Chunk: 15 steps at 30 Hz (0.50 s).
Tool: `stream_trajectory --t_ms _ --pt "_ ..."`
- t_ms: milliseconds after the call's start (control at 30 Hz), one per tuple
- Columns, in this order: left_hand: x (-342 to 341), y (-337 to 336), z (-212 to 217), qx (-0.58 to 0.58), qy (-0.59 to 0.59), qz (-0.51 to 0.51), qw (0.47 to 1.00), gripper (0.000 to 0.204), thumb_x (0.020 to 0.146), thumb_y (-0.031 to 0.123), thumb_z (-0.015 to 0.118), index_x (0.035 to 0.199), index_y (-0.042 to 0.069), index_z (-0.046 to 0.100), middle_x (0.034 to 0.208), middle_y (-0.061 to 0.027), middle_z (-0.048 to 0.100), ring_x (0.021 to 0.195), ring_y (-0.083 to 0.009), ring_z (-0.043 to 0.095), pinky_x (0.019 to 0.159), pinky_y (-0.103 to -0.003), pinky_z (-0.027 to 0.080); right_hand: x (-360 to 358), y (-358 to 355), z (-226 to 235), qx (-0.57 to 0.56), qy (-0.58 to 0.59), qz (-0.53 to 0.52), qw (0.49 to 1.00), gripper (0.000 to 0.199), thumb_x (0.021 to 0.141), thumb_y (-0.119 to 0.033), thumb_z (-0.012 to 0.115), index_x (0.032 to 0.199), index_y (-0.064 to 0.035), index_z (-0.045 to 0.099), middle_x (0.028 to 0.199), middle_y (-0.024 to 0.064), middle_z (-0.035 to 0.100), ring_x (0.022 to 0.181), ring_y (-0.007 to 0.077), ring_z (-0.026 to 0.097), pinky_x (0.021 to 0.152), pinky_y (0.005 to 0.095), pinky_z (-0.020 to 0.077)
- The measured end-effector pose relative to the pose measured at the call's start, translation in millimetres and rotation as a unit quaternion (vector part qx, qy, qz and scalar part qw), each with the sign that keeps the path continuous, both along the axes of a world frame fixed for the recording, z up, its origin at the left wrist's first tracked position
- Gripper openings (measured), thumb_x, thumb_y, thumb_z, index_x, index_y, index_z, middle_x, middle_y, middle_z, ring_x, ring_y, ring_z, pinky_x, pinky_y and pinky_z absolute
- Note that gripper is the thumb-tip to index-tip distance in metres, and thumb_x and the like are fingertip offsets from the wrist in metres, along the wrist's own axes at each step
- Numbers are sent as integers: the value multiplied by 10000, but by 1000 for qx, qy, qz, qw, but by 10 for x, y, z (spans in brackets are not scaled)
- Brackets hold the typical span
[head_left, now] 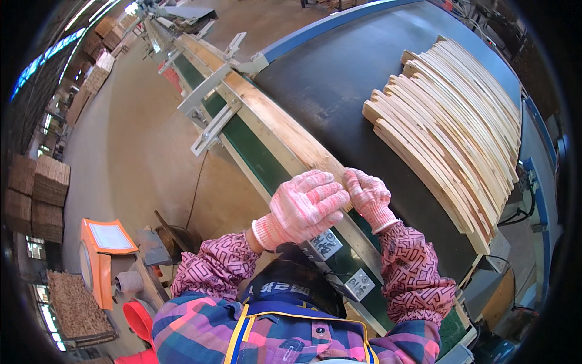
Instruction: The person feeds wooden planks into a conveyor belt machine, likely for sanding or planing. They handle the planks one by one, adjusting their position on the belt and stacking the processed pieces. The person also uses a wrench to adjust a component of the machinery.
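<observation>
A long pale wooden board (285,128) lies lengthwise on the narrow green conveyor belt (251,145), its near end under my hands. My left hand (308,203), in a pink-and-white knit glove, is open, with its fingers stretched out over the near end of the board. Close to its fingertips, my right hand (370,197) wears a matching glove. Its fingers are closed at the board's end on the right side, and their undersides are hidden. Both forearms wear pink patterned sleeve covers.
Many wooden strips (448,133) lie side by side on the wide black belt (321,85) to the right. Metal guide brackets (209,115) cross the green conveyor ahead. Two small control boxes (357,285) sit near my body. An orange machine (103,255) and stacked wood (39,194) are leftward.
</observation>
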State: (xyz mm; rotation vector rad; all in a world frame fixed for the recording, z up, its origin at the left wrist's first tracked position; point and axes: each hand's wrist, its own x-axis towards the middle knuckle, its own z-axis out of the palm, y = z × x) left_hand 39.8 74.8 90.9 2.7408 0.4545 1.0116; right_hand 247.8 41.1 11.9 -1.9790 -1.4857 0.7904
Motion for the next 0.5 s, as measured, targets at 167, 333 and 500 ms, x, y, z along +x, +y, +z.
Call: stream_trajectory --t_ms 167,333,500 --pt "-382 144 74 -3 48 47 998 348 786 180 780 1113 78 721 1099 -105 720 1059 -345 675 963 -475 553 84 -45 -73 21 -23 9 999 443 1038 -485 451 1242 -190 711 922 175 745 899 373 717 842 470 552" --pt "-1134 38 -192 -64 38 163 984 293 817 167 769 1089 62 739 1091 -120 730 1052 -351 682 965 -475 549 147 -215 -284 71 53 -62 994 352 1016 -400 548 1154 -151 754 856 168 739 800 339 731 734 401 573" --pt "-560 235 -79 -48 30 80 995 306 835 170 764 1118 64 723 1086 -110 730 1039 -365 680 962 -475 548 53 -118 -106 97 54 -45 993 328 1005 -362 563 1109 -116 754 853 179 734 831 361 727 774 430 568"
